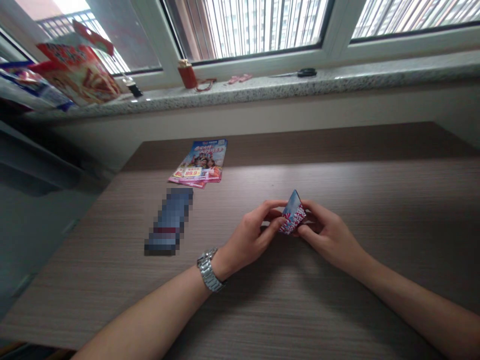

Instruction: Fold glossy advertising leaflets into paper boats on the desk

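A small folded paper piece (294, 214), blue-grey at its pointed top and red, white and blue patterned below, is held up over the brown table (360, 190). My left hand (258, 230) pinches its left side between thumb and fingers; a silver watch (210, 269) circles that wrist. On the other side, my right hand (327, 231) grips the paper's right edge, thumb low and index finger near the top. Some fingertips are hidden behind the paper.
Printed leaflets (202, 162) lie stacked at the table's back left, with a pixelated dark flat object (170, 222) nearer me. The stone windowsill (262, 92) bears snack bags (82, 70), a red lighter-like item (187, 74) and black-handled scissors (306, 72).
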A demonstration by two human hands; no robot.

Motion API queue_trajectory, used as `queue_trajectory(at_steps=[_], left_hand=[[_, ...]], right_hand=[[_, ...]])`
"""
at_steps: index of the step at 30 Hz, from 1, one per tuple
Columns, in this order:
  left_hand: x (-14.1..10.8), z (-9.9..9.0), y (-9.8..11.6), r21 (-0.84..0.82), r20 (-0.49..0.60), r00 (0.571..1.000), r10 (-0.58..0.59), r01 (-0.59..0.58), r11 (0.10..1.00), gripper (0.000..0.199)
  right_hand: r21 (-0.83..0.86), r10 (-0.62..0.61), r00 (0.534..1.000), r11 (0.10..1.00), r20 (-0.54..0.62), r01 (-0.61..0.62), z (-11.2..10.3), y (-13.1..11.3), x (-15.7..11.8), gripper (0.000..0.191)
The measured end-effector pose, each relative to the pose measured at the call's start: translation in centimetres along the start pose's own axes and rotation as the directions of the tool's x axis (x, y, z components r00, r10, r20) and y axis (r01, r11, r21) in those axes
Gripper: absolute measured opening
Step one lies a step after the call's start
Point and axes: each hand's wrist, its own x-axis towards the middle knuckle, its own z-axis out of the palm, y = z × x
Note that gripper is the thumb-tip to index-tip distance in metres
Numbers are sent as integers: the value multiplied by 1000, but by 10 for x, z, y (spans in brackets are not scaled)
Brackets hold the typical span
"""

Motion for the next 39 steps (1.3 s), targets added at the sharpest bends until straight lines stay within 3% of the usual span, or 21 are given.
queue_trajectory(at_steps=[22,29,39], left_hand=[[0,-2,-1,-3,5,1000,20,-20,1000,32],[1,-2,-4,17,-44,999,6,-5,1000,31],[0,-1,0,-10,-12,1000,0,-1,1000,33]], right_hand=[[-62,-21,1000,998,3,21,-3,-2,0,27],[12,2,999,1000,40,-3,-2,-3,0,35],[-3,-10,999,1000,34,11,0,0,0,38]])
